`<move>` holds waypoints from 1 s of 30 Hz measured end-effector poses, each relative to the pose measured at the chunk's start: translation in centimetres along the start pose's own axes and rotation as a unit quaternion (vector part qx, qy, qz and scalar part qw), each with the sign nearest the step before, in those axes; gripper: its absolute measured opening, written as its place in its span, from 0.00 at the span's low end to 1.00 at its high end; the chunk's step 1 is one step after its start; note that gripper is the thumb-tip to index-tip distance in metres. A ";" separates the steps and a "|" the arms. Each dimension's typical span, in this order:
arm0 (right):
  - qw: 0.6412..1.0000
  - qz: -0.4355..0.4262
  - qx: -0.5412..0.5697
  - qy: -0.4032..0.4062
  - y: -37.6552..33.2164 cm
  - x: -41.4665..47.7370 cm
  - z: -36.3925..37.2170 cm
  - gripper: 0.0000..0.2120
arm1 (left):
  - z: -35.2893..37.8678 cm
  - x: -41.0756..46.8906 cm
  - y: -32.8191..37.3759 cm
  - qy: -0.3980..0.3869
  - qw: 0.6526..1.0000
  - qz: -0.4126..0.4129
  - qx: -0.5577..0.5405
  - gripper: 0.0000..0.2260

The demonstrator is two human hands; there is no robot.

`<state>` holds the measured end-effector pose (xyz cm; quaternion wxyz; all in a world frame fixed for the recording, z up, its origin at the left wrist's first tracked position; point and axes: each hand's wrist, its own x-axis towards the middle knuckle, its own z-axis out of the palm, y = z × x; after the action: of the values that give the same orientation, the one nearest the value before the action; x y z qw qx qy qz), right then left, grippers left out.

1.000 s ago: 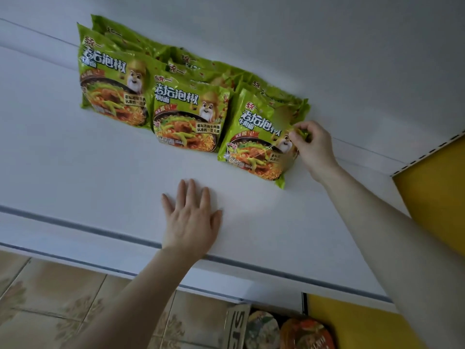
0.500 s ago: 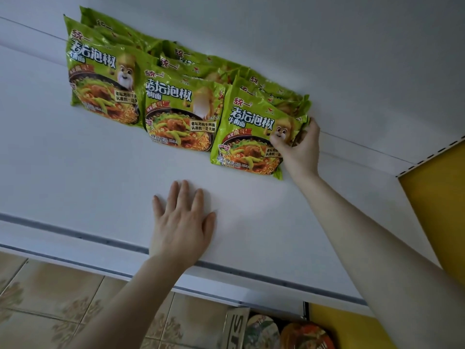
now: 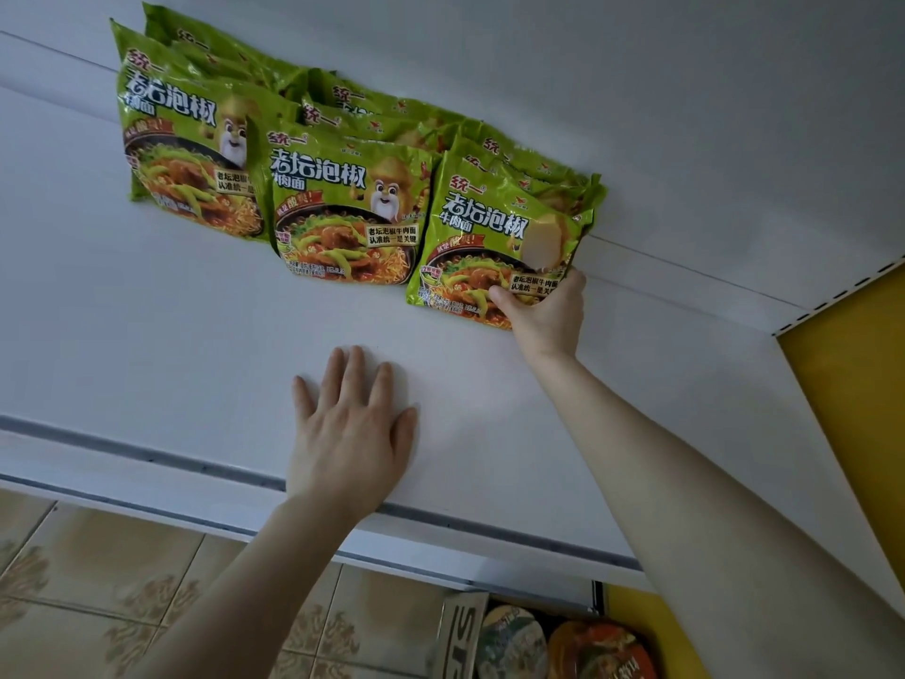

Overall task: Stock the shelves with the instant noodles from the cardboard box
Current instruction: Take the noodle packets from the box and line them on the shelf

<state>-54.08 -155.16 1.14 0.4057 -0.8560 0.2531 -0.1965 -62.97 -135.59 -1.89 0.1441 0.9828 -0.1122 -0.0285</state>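
Green plastic packets of instant noodles (image 3: 343, 198) stand in three leaning rows at the back of the flat white shelf (image 3: 147, 335), against the white back panel (image 3: 685, 90). The right hand (image 3: 546, 316) pinches the lower corner of the front right packet (image 3: 489, 237), with the thumb on its face and the fingers curled behind it. The left hand (image 3: 350, 433) lies flat on the shelf, fingers straight, holding nothing.

I judge this packet is being settled into its row. The risk I see is this: the packets look slippery and only lean on each other, so if I release before the bottom edge sits firmly, the row can slide forward and fall flat. Too strong a push could crush the noodles.

The shelf looks smooth, and I see no lip near the packets. Below are beige patterned floor tiles (image 3: 98, 580), a yellow side panel (image 3: 852, 409) and round noodle bowls (image 3: 602, 649) on a lower level. The cardboard box is not in view.
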 end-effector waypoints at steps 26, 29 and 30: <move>0.995 0.012 -0.093 -0.040 1.1 -17.1 -12.5 0.13 | -4.3 -12.2 3.7 0.068 0.897 0.434 -0.056 0.16; 0.994 0.035 -0.102 -0.008 3.4 -20.9 -16.4 0.12 | -3.8 -15.2 4.9 0.029 0.873 0.483 -0.061 0.16; 0.993 0.045 -0.106 0.000 4.4 -22.2 -17.8 0.12 | -3.3 -16.1 5.3 0.013 0.866 0.497 -0.056 0.15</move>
<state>-82.55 -155.02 5.27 0.3211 -0.8819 0.3110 -0.1499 -79.48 -135.94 3.19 0.1954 0.7873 -0.5823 0.0535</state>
